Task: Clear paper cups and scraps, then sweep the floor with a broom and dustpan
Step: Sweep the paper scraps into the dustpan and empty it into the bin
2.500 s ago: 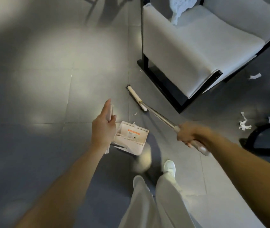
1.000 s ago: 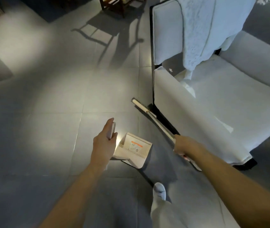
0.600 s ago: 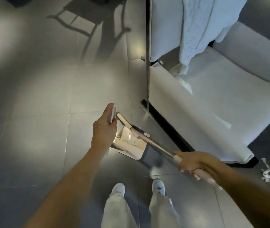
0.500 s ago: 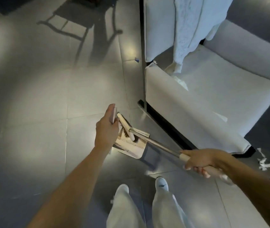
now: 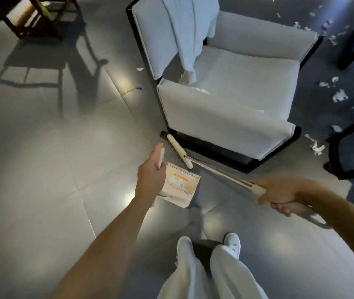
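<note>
Dustpan rests on the grey tiled floor ahead of the person's feet, its handle clasped in the left grip, thumb laid along it. Right grip is wrapped tight round the broom shaft. The broom's head lies just beside the dustpan's far edge, at the armchair base. Paper scraps lie scattered right of the armchair, well apart from the dustpan.

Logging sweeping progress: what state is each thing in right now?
left hand, gripping the dustpan handle.
right hand, gripping the broom handle.
dustpan, no scraps visible inside.
broom, head down beside armchair base.
paper scraps, scattered on floor, unswept.
cloth, draped over armchair back.
</note>
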`<move>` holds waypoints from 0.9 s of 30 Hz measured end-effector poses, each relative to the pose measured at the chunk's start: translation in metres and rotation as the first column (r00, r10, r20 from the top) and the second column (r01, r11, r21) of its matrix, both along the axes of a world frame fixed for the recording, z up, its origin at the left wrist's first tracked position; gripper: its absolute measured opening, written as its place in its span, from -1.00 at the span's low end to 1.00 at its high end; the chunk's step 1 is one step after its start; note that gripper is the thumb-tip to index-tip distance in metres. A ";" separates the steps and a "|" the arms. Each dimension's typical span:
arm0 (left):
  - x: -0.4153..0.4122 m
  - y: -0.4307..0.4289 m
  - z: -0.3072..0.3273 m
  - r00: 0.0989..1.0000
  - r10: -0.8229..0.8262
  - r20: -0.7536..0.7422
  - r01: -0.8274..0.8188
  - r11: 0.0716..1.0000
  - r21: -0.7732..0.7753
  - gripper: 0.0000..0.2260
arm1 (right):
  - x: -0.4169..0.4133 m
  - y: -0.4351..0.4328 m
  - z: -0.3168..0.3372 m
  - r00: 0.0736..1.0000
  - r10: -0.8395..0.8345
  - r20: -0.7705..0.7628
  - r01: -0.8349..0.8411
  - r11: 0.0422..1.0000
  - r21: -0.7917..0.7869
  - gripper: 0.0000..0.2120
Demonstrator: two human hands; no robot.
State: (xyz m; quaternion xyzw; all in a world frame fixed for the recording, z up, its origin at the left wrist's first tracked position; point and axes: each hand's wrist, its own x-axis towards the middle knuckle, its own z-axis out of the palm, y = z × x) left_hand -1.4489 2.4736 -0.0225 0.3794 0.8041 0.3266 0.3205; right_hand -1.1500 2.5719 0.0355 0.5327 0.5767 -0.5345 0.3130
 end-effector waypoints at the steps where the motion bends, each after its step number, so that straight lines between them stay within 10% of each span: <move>1: 0.006 -0.002 0.004 0.999 -0.044 -0.001 0.044 0.999 0.006 -0.57 | 0.006 -0.008 0.000 1.000 -0.014 0.002 0.014 1.000 0.009 -0.44; 27: 0.429 0.050 0.011 0.831 -0.538 -0.140 0.556 0.799 0.228 -0.56 | 0.435 -0.126 0.033 0.820 -0.551 0.154 0.545 0.834 0.085 -0.37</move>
